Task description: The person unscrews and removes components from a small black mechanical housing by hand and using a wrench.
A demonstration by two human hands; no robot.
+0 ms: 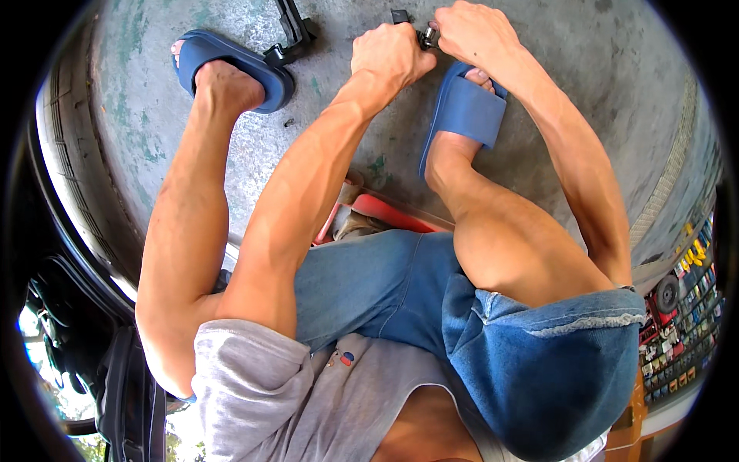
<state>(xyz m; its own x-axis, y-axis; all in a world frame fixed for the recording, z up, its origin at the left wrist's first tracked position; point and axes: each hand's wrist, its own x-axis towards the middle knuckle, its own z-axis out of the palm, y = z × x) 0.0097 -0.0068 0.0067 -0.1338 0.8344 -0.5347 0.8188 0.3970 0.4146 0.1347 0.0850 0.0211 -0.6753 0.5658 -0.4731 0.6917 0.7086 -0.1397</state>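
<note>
My left hand [392,55] is closed in a fist around a black part [400,15], whose squared end sticks out past the knuckles. Just to its right, my right hand [479,32] has its fingers bent and closed, mostly hidden behind the back of the hand. Between the two hands shows a small silver and black metal fitting [428,35], which the right fingertips seem to reach. I cannot see what the right fingers grip. On the floor left of the hands lies a black angled bracket [294,35], close to the left sandal.
Blue sandals, the left one [273,85] and the right one [473,115], stand on the worn grey floor [346,146]. A tyre [73,169] edges the left side. A red object [392,213] lies under my legs. Crowded shelves [681,331] fill the lower right.
</note>
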